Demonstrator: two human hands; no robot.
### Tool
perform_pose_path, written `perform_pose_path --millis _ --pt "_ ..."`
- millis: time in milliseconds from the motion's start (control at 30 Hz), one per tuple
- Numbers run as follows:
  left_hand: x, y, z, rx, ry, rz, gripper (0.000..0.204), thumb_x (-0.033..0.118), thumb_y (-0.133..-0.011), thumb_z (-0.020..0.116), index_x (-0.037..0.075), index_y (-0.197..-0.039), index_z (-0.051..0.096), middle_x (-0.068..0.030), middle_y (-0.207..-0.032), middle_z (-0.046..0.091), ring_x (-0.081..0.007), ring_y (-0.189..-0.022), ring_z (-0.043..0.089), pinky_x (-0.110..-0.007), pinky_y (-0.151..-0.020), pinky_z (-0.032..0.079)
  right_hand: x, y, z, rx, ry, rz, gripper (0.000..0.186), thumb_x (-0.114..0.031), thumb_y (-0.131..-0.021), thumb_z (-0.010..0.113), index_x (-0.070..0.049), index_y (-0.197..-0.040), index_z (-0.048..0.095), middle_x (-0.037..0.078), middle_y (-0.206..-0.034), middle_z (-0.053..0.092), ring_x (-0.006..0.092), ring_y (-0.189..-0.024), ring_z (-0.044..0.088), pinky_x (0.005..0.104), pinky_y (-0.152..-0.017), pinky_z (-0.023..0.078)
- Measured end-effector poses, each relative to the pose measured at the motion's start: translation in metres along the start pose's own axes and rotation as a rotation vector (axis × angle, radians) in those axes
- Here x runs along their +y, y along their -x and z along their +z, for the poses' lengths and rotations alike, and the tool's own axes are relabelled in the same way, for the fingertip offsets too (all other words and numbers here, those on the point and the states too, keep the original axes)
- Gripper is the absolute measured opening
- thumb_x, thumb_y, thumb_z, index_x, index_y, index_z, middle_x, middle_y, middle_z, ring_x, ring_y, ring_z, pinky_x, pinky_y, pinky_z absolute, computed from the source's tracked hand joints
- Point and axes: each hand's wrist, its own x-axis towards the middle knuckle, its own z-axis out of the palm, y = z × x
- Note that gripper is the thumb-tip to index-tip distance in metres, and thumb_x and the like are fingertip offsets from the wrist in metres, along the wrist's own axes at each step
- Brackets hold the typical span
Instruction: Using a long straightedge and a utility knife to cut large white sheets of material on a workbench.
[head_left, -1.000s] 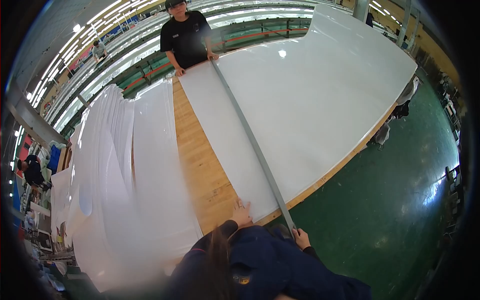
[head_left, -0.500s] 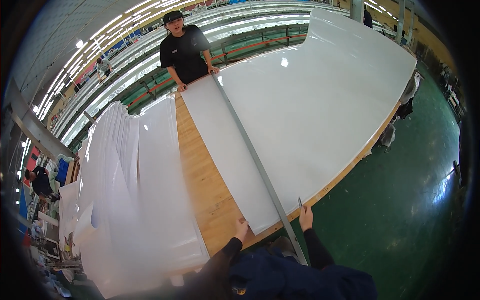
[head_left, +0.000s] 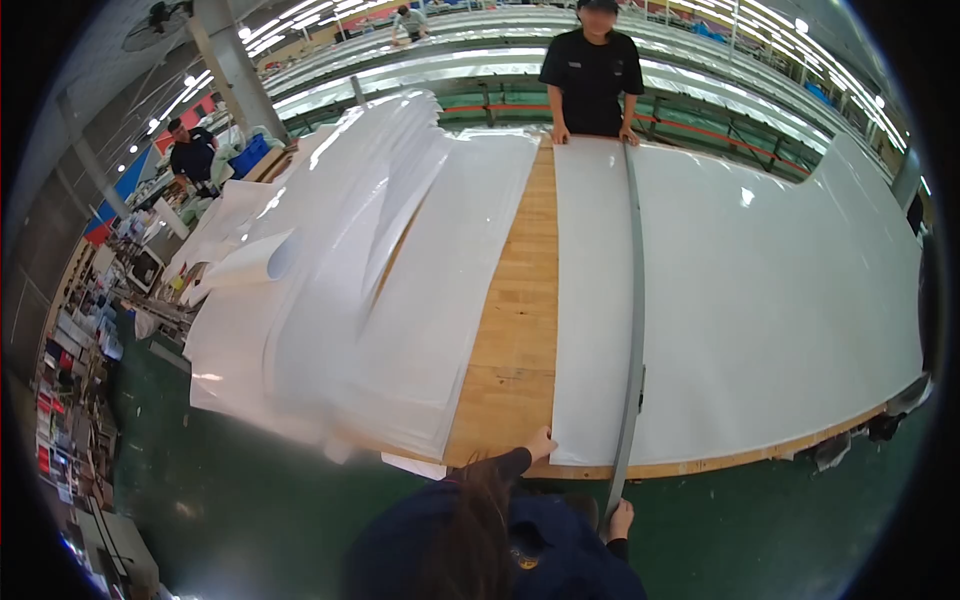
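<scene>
My left hand (head_left: 538,444) is at the near left edge of a white glossy sheet (head_left: 592,300), fingers curled against that edge. My right hand (head_left: 621,518) grips the near end of a long grey metal straightedge (head_left: 635,260), which crosses the sheet front to back. A small dark object (head_left: 639,400), too small to name, sits against the straightedge. A strip of wooden tabletop (head_left: 515,300) shows between this sheet and a loose pile of white sheets (head_left: 365,260) on the left.
A co-worker in black (head_left: 590,75) faces me, both hands at the far edge. Another person (head_left: 192,160) works at left near a blue bin (head_left: 250,156). Long lit tables (head_left: 450,60), a pillar (head_left: 240,80) and green floor (head_left: 250,500) surround the table.
The view has swung left, straightening the straightedge in the picture. My right hand, raised beside the straightedge with a slim object half a second ago, is now lower, on the straightedge's end.
</scene>
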Motion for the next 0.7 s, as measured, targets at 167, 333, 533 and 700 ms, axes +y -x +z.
perform_pose_path --millis 167,333,533,700 --pt "0.004 0.002 0.002 -0.063 -0.112 0.008 0.026 0.01 -0.06 0.058 -0.004 -0.079 0.049 -0.0141 -0.071 0.054 -0.0219 -0.069 0.053 -0.031 -0.061 0.042 -0.049 0.016 -0.026 -0.266 -0.168 0.367 0.037 -0.03 -0.083 0.034 0.002 -0.076 0.051 0.013 -0.061 0.054 0.0207 -0.048 0.052 0.0292 -0.045 0.042" --pt "-0.006 -0.001 -0.004 -0.02 -0.162 -0.056 0.026 0.009 -0.062 0.058 0.0 -0.084 0.047 -0.0082 -0.07 0.052 -0.0192 -0.061 0.052 -0.029 -0.048 0.044 -0.024 -0.033 -0.049 -0.077 0.056 -0.063 0.018 -0.016 -0.079 0.041 -0.003 -0.084 0.052 0.009 -0.064 0.054 0.015 -0.054 0.052 0.024 -0.047 0.042" --pt "0.008 0.007 0.002 0.084 -0.122 -0.142 0.027 0.007 -0.061 0.055 -0.003 -0.085 0.048 -0.0117 -0.07 0.053 -0.0208 -0.062 0.053 -0.031 -0.052 0.043 -0.054 -0.119 -0.068 0.32 -0.48 0.217 0.02 -0.012 -0.078 0.039 -0.005 -0.093 0.048 0.006 -0.069 0.053 0.0116 -0.059 0.05 0.0214 -0.049 0.041" --pt "0.017 0.041 0.02 0.212 0.512 -0.283 0.027 0.011 -0.07 0.051 0.0 -0.094 0.046 -0.008 -0.08 0.053 -0.0196 -0.07 0.053 -0.031 -0.054 0.045 -0.061 -0.168 -0.079 0.425 -0.574 0.432 0.02 -0.01 -0.076 0.038 -0.003 -0.089 0.05 0.006 -0.079 0.052 0.0149 -0.067 0.05 0.0254 -0.05 0.041"
